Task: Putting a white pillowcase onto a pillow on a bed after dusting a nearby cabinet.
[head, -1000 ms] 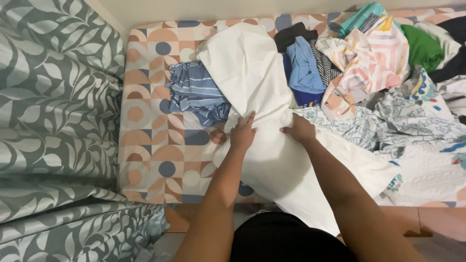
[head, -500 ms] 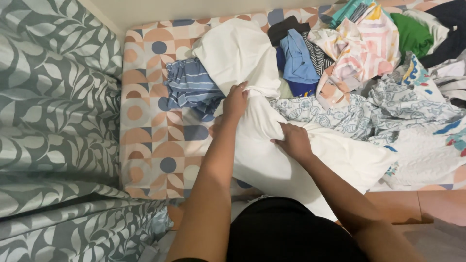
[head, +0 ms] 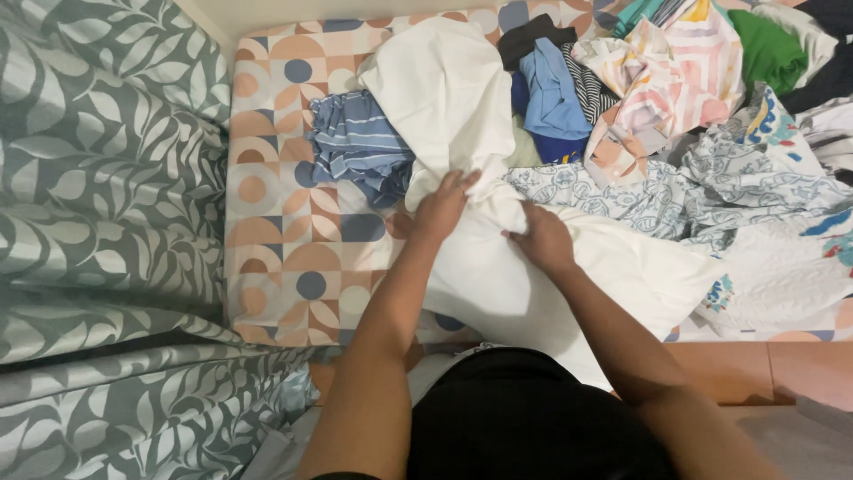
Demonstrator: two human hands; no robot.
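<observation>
Hands, left [head: 440, 209] and right [head: 542, 240], seemingly pinch soft, creased white cloth [head: 498, 276] on geometric-patterned sheet [head: 284, 240].

A large cloth [head: 480, 178] lies on the bed [head: 284, 231], striped garment [head: 355, 147] left (clothes heap [head: 693, 116] right).
</observation>
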